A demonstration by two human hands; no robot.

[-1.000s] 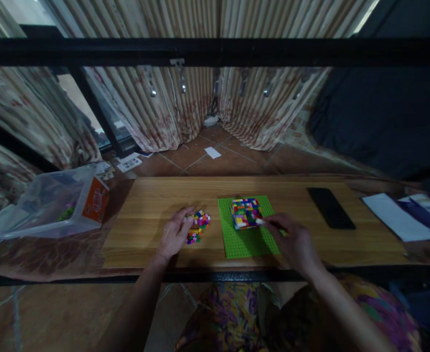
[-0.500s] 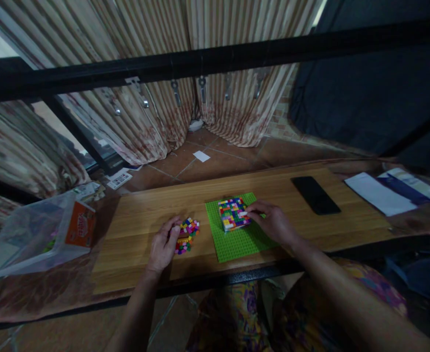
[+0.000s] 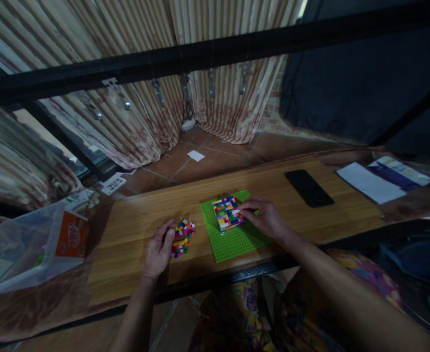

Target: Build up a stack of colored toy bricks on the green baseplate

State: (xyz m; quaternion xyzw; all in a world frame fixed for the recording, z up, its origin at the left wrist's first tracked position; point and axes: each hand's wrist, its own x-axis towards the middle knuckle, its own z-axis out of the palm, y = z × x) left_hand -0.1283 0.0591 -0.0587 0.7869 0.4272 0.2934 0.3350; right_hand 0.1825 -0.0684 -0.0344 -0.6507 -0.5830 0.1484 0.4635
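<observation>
A multicoloured block of building bricks (image 3: 226, 209) stands on a green studded baseplate (image 3: 222, 249) in the middle of the wooden board. My right hand (image 3: 268, 220) reaches over it from the right, thumb and forefinger pinched on a small white brick (image 3: 236, 212) at the block's top surface. Whether that brick is pressed down there cannot be made out. To the left lies a pile of loose small bricks (image 3: 183, 239) in many colours. Beside its left edge rests my left hand (image 3: 159, 249), fingers loosely curved and apart, with nothing seen in its grasp.
A black phone (image 3: 309, 188) lies on the board at the right, with papers (image 3: 371, 182) beyond it. At the far left stands a clear plastic bin (image 3: 27, 249) with an orange label. A dark metal bar (image 3: 200, 56) crosses in front of the curtains.
The view has shifted slightly, so everything sits a little further left. My right hand stays at the block's top with the white brick; my left hand remains beside the pile.
</observation>
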